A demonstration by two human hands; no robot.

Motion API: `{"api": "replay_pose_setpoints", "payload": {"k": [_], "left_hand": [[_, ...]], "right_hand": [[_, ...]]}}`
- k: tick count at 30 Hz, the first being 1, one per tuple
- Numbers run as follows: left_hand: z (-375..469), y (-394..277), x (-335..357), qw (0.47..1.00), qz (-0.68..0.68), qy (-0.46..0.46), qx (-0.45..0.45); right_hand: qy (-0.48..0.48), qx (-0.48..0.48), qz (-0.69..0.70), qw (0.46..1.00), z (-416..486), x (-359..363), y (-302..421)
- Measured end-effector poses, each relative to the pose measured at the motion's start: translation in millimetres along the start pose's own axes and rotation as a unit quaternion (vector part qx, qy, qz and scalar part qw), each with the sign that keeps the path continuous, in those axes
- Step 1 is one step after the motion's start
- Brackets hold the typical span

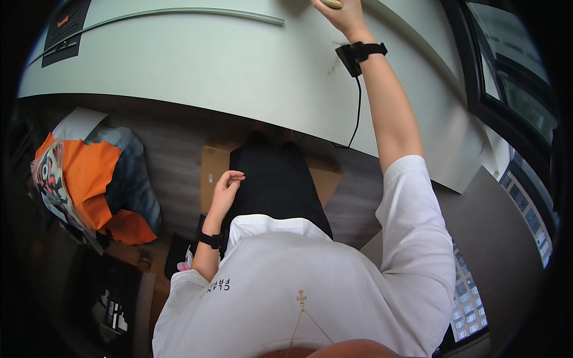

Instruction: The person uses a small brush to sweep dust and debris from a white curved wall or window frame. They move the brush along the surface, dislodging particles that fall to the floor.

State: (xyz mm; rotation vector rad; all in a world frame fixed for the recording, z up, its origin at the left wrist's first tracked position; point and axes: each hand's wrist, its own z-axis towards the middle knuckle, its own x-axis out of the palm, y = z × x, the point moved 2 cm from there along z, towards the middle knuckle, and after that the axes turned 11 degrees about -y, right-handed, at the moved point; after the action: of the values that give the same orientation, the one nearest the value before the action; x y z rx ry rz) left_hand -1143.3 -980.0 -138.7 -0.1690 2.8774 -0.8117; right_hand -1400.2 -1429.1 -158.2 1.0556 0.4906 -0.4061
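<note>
My right hand (344,18) reaches far out over a white tabletop (215,58), at the upper edge of the picture. Its fingers are closed around a pale, wood-like handle (332,3); the rest of that object is cut off by the frame. Brownish crumbs or smudges (333,67) show on the white surface beside the right wrist. Resting by my black-clothed thigh (273,183), my left hand (227,188) has loosely curled fingers and nothing visible in it.
A metal strip (201,12) lies along the table near a dark mat (67,33) with small tools. A black cable (359,112) runs from my right wrist device over the table edge. Below stand a cardboard box (212,179) and, leftward, an orange-and-blue fabric pile (89,174). Windows (506,58) line the right.
</note>
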Motion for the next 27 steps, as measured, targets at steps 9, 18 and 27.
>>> {"api": "replay_pose_setpoints", "payload": {"k": [9, 18, 27], "left_hand": [[-1, 2, -1, 1.0, -0.027, -0.008, -0.009], [-3, -2, 14, 1.0, -0.029, 0.011, 0.001], [-4, -18, 11, 0.999, -0.03, -0.005, -0.017]], "right_hand": [[0.183, 0.15, -0.121, 0.964, -83, -97, -1], [-0.181, 0.297, -0.222, 0.911, -90, -148, -37], [-0.111, 0.042, -0.246, 0.962, -150, -73, 35]]}}
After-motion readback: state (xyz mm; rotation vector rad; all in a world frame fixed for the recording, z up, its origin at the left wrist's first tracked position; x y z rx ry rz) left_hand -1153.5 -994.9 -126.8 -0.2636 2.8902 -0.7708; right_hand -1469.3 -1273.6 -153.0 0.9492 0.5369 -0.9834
